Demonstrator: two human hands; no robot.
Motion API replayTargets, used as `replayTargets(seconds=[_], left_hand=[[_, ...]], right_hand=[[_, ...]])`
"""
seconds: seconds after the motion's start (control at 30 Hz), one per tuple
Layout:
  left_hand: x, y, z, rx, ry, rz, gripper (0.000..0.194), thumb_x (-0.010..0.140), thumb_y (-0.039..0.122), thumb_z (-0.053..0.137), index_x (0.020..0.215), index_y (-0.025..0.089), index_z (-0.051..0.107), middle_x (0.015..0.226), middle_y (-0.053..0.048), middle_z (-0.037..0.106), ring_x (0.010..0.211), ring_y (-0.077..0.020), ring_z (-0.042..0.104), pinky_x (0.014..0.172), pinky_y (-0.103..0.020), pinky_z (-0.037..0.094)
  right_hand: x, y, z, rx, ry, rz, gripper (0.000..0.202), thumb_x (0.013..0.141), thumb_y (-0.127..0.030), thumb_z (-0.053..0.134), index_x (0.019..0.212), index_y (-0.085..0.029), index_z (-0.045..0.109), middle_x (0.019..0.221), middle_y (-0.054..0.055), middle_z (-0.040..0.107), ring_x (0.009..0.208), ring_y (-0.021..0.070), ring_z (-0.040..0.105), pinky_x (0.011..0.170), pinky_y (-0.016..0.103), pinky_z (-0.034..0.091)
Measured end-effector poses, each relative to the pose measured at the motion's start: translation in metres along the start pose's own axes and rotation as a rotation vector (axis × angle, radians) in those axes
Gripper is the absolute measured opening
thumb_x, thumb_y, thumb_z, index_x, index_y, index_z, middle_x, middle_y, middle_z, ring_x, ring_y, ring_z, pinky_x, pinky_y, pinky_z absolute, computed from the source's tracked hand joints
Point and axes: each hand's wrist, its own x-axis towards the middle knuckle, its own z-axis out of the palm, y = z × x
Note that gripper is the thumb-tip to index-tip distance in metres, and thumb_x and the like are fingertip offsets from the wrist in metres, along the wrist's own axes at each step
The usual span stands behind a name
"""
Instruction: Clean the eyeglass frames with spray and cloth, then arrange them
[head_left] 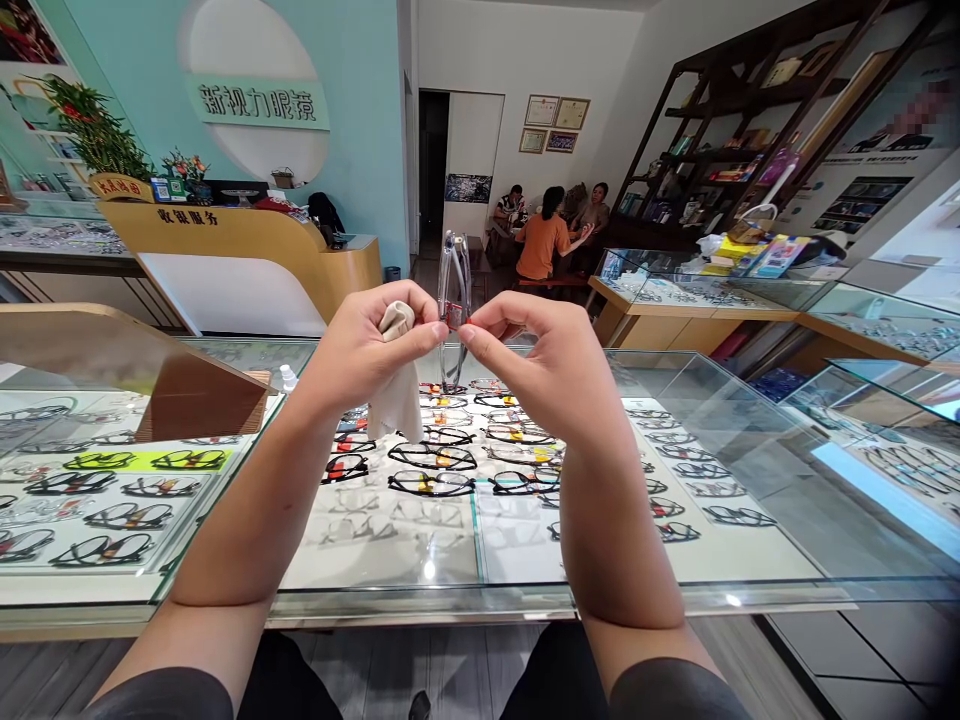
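Observation:
Between my two hands, clear-framed eyeglasses (454,262) are held up on edge above the glass counter, with a small red patch near my fingertips. My left hand (358,342) pinches them between thumb and fingers. A beige cleaning cloth (397,405) is also tucked in that hand and hangs down below it. From the other side, my right hand (555,355) grips the same eyeglasses with thumb and forefinger. Under the counter glass lie rows of dark-framed glasses (433,457), several with yellow or red labels.
A glass display counter (525,598) spans the front. At left stands a tilted mirror-like panel (112,345) beside a small white bottle (288,377). More display cases (690,310) stand at right, and a cashier desk (247,260) at back left. Several people sit at the back.

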Motion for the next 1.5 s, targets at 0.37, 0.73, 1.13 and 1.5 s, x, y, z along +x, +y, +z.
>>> replayTargets(seconds=[0.37, 0.73, 1.13, 1.5], left_hand=[[0.002, -0.008, 0.001, -0.068, 0.005, 0.022, 0.046, 0.088, 0.062, 0.090, 0.079, 0.023, 0.068, 0.074, -0.001, 0.059, 0.063, -0.0135, 0.048, 0.056, -0.029, 0.036], [0.001, -0.010, 0.001, -0.047, 0.002, -0.047, 0.037, 0.092, 0.055, 0.087, 0.083, 0.023, 0.068, 0.072, 0.000, 0.068, 0.059, -0.0129, 0.053, 0.054, -0.028, 0.037], [0.002, -0.015, -0.003, 0.082, 0.159, -0.054, 0.028, 0.093, 0.050, 0.084, 0.089, 0.023, 0.081, 0.084, -0.004, 0.081, 0.066, -0.0156, 0.061, 0.057, -0.030, 0.041], [0.001, -0.015, -0.006, 0.079, 0.115, -0.062, 0.025, 0.094, 0.046, 0.081, 0.087, 0.022, 0.080, 0.079, -0.004, 0.078, 0.065, -0.0152, 0.060, 0.055, -0.028, 0.038]], right_hand=[[0.002, 0.004, -0.004, 0.043, -0.047, -0.035, 0.045, 0.105, -0.061, 0.076, 0.086, -0.020, 0.075, 0.079, 0.002, 0.072, 0.076, 0.0156, 0.060, 0.070, 0.030, 0.043], [-0.001, 0.004, 0.001, -0.112, 0.046, 0.028, 0.021, 0.106, -0.032, 0.070, 0.087, -0.023, 0.072, 0.072, -0.001, 0.072, 0.066, 0.0152, 0.060, 0.068, 0.031, 0.040], [0.002, 0.017, 0.007, -0.398, 0.365, 0.091, 0.022, 0.114, -0.042, 0.062, 0.101, -0.027, 0.071, 0.077, 0.001, 0.082, 0.070, 0.0230, 0.077, 0.082, 0.039, 0.056], [0.006, 0.031, 0.005, -0.381, 0.506, -0.016, 0.036, 0.113, -0.048, 0.061, 0.144, -0.030, 0.059, 0.132, 0.011, 0.083, 0.113, 0.0306, 0.081, 0.101, 0.052, 0.062]])
